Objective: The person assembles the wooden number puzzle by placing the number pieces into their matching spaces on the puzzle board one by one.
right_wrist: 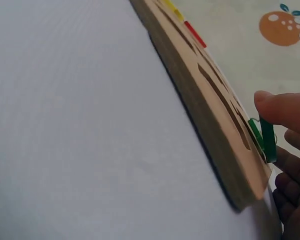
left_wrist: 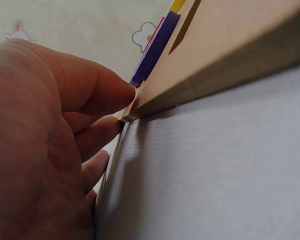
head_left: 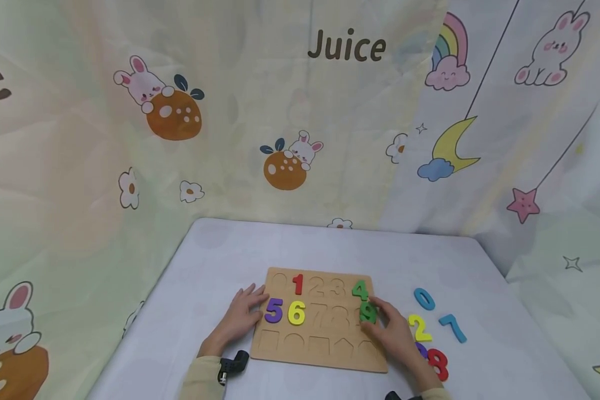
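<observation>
A wooden number board (head_left: 320, 355) with shaped recesses lies on the table. My left hand (head_left: 240, 315) rests at its left edge, thumb and fingertips touching the wood. In the left wrist view, the thumb (left_wrist: 107, 92) lies near the purple 5 (left_wrist: 157, 47). At the right side, my right hand (head_left: 392, 332) pinches a green 9 (head_left: 368, 312) between thumb and fingers. The right wrist view shows this green 9 (right_wrist: 268, 139) tilted up from the board. A green 4 (head_left: 360, 290), red 1 (head_left: 298, 284) and yellow 6 (head_left: 296, 313) sit on the board.
Right of the board lie a blue 0 (head_left: 424, 299), a blue 7 (head_left: 453, 328), a yellow 2 (head_left: 420, 328) and a red 8 (head_left: 438, 364). A purple piece (head_left: 421, 349) beside the 8 is partly hidden by the right arm. A printed curtain (head_left: 240, 111) hangs behind the white table (head_left: 260, 244).
</observation>
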The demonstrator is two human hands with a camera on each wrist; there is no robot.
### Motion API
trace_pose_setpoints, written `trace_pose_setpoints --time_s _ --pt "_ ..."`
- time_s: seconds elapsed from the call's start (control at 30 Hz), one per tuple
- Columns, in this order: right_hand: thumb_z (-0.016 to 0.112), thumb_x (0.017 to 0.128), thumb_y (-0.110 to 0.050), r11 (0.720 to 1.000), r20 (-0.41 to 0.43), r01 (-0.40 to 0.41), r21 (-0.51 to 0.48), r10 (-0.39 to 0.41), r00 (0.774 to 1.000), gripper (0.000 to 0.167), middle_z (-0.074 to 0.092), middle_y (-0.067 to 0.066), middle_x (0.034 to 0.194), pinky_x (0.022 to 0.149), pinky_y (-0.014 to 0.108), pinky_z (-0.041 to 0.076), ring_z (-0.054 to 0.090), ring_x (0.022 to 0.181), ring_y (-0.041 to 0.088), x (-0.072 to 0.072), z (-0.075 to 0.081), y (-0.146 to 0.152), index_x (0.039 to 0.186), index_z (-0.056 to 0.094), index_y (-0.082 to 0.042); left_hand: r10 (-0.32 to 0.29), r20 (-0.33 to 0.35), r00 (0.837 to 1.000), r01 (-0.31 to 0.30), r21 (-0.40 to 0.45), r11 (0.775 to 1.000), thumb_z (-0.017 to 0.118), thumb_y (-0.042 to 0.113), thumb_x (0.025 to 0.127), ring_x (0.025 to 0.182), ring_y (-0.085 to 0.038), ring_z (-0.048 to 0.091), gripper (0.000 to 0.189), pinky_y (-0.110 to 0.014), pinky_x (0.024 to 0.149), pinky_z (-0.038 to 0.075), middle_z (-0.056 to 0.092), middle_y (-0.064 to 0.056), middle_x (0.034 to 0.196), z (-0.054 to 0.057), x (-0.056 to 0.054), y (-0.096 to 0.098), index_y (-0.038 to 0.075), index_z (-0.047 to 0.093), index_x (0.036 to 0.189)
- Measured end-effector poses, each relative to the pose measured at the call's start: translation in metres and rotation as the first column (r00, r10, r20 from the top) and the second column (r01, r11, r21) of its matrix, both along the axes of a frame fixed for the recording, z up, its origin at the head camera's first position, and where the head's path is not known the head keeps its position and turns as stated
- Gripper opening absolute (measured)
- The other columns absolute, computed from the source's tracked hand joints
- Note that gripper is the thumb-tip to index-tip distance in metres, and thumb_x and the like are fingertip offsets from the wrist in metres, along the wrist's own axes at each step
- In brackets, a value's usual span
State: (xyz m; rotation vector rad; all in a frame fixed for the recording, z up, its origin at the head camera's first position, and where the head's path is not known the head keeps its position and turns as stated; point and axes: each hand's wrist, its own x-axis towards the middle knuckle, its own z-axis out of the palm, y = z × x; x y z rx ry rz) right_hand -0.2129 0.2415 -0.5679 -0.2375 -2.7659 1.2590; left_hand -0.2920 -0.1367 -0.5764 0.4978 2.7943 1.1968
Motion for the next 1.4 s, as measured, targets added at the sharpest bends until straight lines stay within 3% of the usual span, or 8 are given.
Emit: trace_pose_setpoints --time_s 0.27,0.8,1.4 --pt "0.08 0.08 -0.036 0.999 -0.002 -0.004 -0.031 0.004 1.0 0.074 0.046 0.008 0.148 0.117 0.054 0.027 0.033 0.142 0.032 0.003 -0.005 0.0 0.143 0.047 -0.017 0.005 0.01 1.0 -0.005 -0.003 1.0 0.062 0.006 0.085 0.147 -0.031 0.022 0.046 -0.053 0.122 0.006 0.045 -0.003 0.15 0.0 0.0 0.0 0.007 0.062 0.131" --pt "0.083 0.077 -0.018 0.997 -0.071 -0.079 0.021 0.08 0.994 0.067 0.053 0.006 0.141 0.114 0.052 0.033 0.043 0.136 0.03 0.004 -0.011 -0.001 0.137 0.054 -0.014 -0.014 -0.006 1.0 0.014 0.001 1.0 0.062 0.005 0.086 0.147 -0.032 0.022 0.046 -0.053 0.122 0.006 0.045 -0.005 0.15 0.002 0.001 -0.001 0.007 0.062 0.131" --pt "0.086 0.074 -0.026 0.995 -0.089 -0.099 0.012 0.1 0.991 0.063 0.057 0.004 0.136 0.112 0.055 0.036 0.045 0.132 0.03 0.007 -0.009 -0.002 0.131 0.059 -0.017 -0.022 -0.036 0.999 0.021 -0.023 1.0 0.062 0.005 0.086 0.147 -0.033 0.024 0.045 -0.053 0.122 0.006 0.045 -0.006 0.15 0.0 0.0 -0.001 0.006 0.062 0.131"
